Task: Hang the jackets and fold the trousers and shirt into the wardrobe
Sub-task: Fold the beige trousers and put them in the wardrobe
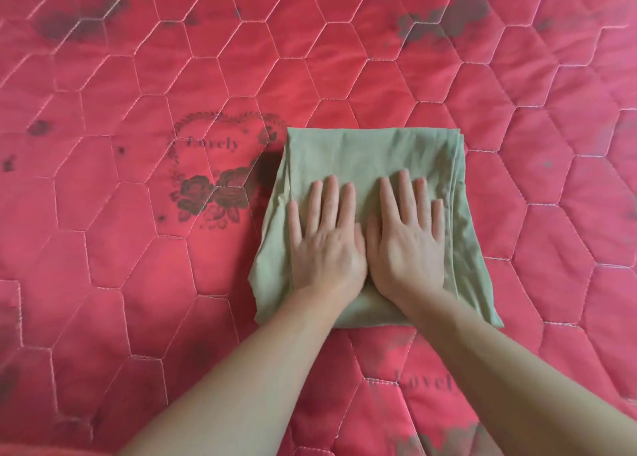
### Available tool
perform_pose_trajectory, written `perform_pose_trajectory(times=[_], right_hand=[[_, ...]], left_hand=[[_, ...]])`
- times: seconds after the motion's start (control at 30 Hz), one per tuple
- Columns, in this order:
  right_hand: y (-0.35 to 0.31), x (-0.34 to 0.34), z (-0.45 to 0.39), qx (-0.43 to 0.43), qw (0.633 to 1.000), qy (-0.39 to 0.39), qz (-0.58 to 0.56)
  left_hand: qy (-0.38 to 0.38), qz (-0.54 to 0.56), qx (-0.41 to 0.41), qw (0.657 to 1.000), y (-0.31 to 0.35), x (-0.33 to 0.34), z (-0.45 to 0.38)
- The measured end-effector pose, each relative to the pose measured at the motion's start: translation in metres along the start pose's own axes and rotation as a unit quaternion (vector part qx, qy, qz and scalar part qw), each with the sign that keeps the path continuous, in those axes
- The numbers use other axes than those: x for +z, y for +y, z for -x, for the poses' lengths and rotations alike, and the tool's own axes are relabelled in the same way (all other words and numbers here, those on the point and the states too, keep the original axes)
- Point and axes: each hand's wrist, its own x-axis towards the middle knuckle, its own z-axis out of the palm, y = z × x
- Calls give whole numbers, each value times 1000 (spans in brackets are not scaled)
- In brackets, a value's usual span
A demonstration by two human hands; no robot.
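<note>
Green cloth: a folded olive-green garment (362, 159), layered edges stacked along its right side; I cannot tell whether it is trousers or shirt.
Position: it lies flat on the red quilted bedspread (138, 76), near the middle of the head view.
My left hand (325, 240): palm down on the fold, fingers straight and spread, pressing.
My right hand (408, 238): flat alongside, fingers likewise spread; thumbs almost touching.
Bedspread print: a dark heart wreath with roses, lettered "Lovely" (213, 143), just left of the garment.
</note>
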Motion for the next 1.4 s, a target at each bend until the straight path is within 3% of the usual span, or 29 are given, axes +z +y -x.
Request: perform_pose_trajectory(times=[0.23, 0.43, 0.67, 0.77, 0.83, 0.97, 1.07, 1.2, 1.27, 1.4], right_hand=[[31, -4, 9, -100, 992, -16, 71], [69, -11, 23, -84, 992, -44, 80], [88, -32, 80, 40, 990, -130, 39], [73, -41, 84, 97, 987, -97, -85], [66, -44, 83, 156, 967, -49, -194], [63, -48, 82, 288, 897, -29, -335], [68, -50, 74, 401, 811, -53, -423], [72, -53, 83, 434, 720, -150, -520], [73, -56, 94, 421, 708, -181, -537], [74, -69, 99, 386, 755, -185, -496]], left_hand=[[1, -7, 53, 999, -28, 3, 18], [-34, 0, 64, 997, -47, 3, 26], [-98, 13, -69, 993, -47, -7, 69], [-129, 87, -145, 977, -34, -20, 74], [-120, 87, -141, 979, -29, -31, 72], [-166, -20, 51, 985, -17, -39, 84], [-181, -66, 84, 978, -9, -29, 84], [-155, -54, 113, 980, 7, -21, 84], [-151, -48, 136, 978, 0, -20, 88], [-144, -65, 193, 968, -28, -31, 93]])
